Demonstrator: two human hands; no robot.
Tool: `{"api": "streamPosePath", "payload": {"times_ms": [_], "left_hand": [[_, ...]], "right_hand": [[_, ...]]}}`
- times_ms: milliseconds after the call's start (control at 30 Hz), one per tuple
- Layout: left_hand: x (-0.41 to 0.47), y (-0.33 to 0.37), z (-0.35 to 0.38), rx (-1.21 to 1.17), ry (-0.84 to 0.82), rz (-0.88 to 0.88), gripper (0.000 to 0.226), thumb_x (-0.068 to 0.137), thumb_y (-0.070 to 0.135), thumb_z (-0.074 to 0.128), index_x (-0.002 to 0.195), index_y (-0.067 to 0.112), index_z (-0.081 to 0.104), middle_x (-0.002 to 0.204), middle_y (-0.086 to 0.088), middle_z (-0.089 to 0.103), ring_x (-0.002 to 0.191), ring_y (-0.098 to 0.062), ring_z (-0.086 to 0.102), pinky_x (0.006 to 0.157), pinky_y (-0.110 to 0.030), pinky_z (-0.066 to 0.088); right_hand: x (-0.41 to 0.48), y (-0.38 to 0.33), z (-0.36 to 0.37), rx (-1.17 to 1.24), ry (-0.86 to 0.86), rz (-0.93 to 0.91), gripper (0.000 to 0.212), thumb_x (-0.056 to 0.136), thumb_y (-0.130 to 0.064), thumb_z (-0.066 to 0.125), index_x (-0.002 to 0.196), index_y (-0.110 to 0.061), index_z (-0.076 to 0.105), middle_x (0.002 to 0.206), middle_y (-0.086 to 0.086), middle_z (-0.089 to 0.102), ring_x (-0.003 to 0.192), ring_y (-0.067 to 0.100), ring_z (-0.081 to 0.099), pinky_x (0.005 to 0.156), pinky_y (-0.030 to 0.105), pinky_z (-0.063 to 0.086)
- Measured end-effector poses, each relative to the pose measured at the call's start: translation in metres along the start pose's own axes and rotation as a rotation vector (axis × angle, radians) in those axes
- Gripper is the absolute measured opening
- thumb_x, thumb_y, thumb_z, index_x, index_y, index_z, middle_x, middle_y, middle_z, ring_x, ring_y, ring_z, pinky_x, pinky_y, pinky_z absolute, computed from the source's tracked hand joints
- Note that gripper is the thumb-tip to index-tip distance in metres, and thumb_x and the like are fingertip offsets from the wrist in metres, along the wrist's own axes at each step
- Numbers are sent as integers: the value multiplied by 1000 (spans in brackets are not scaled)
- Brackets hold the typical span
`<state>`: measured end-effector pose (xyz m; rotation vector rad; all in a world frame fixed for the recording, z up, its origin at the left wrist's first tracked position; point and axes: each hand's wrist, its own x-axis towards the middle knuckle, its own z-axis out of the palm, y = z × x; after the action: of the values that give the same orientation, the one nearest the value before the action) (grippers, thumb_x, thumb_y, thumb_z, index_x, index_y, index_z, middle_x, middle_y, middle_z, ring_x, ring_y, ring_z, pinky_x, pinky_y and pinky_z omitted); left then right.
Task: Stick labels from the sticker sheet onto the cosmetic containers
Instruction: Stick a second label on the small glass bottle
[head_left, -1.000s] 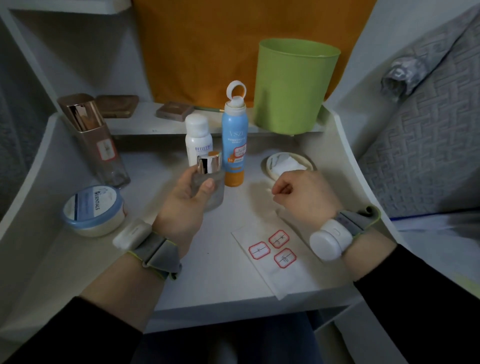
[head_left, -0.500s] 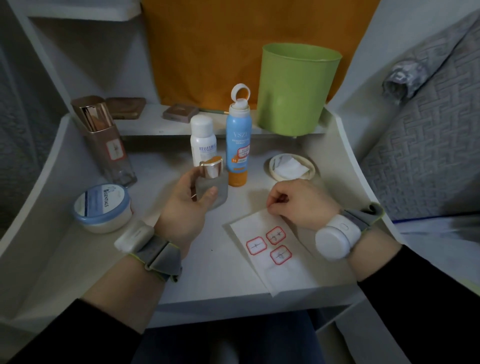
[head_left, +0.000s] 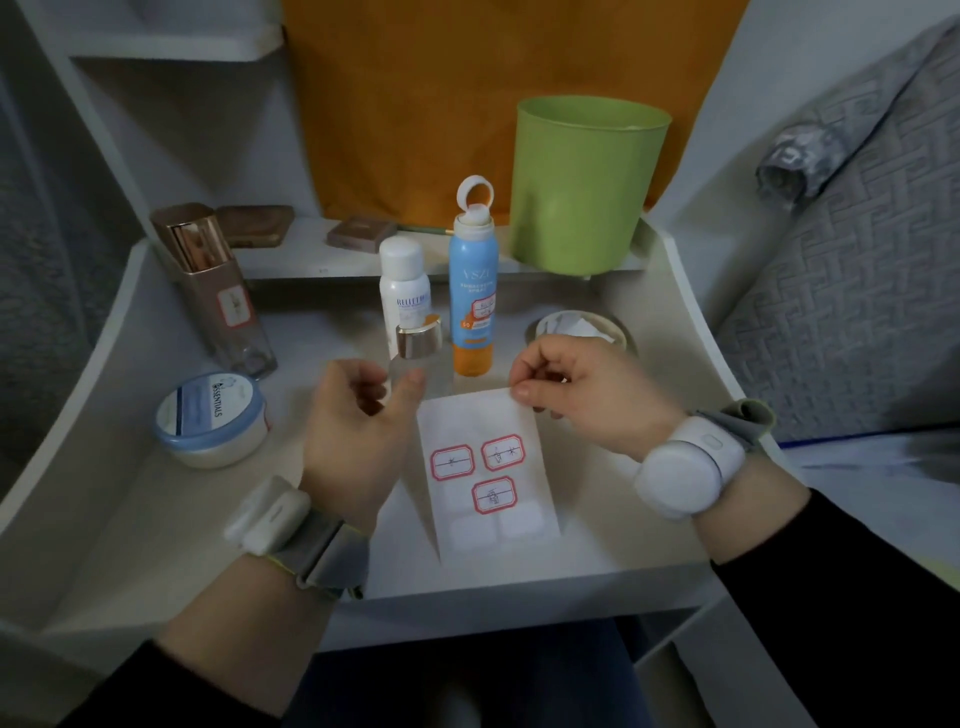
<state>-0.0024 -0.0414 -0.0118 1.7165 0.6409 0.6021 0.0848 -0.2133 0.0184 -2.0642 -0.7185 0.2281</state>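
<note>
The left hand (head_left: 358, 426) holds a small glass bottle (head_left: 417, 342) with a rose-gold cap upright above the tabletop (head_left: 613, 540), its grip closed round the blurred clear body between thumb and fingers. The right hand (head_left: 587, 400) keeps a narrow grip, thumb and forefinger pinching the far right corner of the sticker sheet (head_left: 483, 421), which sits between the two hands with three red-bordered labels (head_left: 452, 461) on it. Behind stand a white bottle (head_left: 402, 283) and a blue sunscreen spray (head_left: 472, 280) that carries a label. A tall rose-gold-capped bottle (head_left: 223, 306), also labelled, and a round Essentials jar (head_left: 210, 421) stand to the left.
</note>
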Motion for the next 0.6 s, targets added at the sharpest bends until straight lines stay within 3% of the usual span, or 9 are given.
{"api": "streamPosePath", "payload": {"times_ms": [133,267,367,433,600], "left_hand": [[-16,13,-4,-192,-269,-150,21,77,32,75,93,19,69,83,-4,75,79,-24,72,70,-37,57],[-26,19,1,-396,-402,-390,24,78,19,76,100,11,73,90,-14,76,80,-35,73,74,-54,58],[-28,21,4,-503,-420,-462,21,82,14,71,103,8,71,92,-17,75,76,-34,74,63,-47,60],[-28,24,4,-592,-437,-492,22,86,11,66,107,6,69,95,-19,74,78,-35,73,59,-44,60],[-27,24,8,-676,-486,-502,31,85,10,62,115,5,65,104,-23,72,93,-40,70,78,-50,58]], "right_hand": [[-2,-7,3,102,14,-75,25,84,-2,66,73,-24,60,68,-4,59,57,-2,50,57,10,41],[-3,-7,4,103,127,-139,26,82,-5,69,76,-29,62,68,-12,61,63,2,52,64,19,43],[-10,-6,7,93,284,-233,23,80,-9,71,82,-31,65,77,-17,62,70,1,57,65,19,44],[-16,-4,10,33,359,-333,14,77,-12,70,85,-23,70,88,-10,61,82,5,59,68,21,47],[-27,4,22,-162,425,-485,13,77,-15,74,90,-12,76,90,0,57,88,5,55,77,14,41]]}}
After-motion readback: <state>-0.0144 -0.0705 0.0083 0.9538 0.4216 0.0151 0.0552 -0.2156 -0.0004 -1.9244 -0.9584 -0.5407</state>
